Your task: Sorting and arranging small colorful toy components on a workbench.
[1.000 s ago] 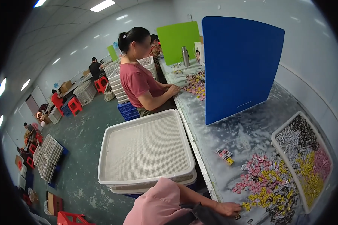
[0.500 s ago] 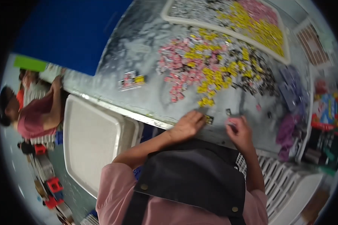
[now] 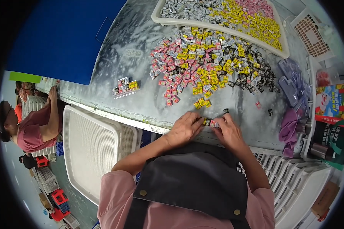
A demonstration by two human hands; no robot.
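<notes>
Near the table's front edge, a short row of small printed blocks, dark, yellow and pink, lies between my hands. My left hand has its fingers bent together around the row's left end. My right hand closes on the pink end, its thumb toward me. At its raised fingertip is a small black block; whether the finger grips or only touches it I cannot tell. Beyond my hands spreads a loose heap of small pink, yellow, white and black blocks. Several yellow blocks lie closest to my left hand.
A clear case with blocks lies left of the heap. Behind stands a white tray of blocks. Purple cloth and clear lilac plastic cases lie right. White perforated trays stand below left; a seated person is beyond.
My right hand has moved left to meet the row, and a pink block now sits at its right end. My left hand stays by the row. The whole view has shifted slightly.
</notes>
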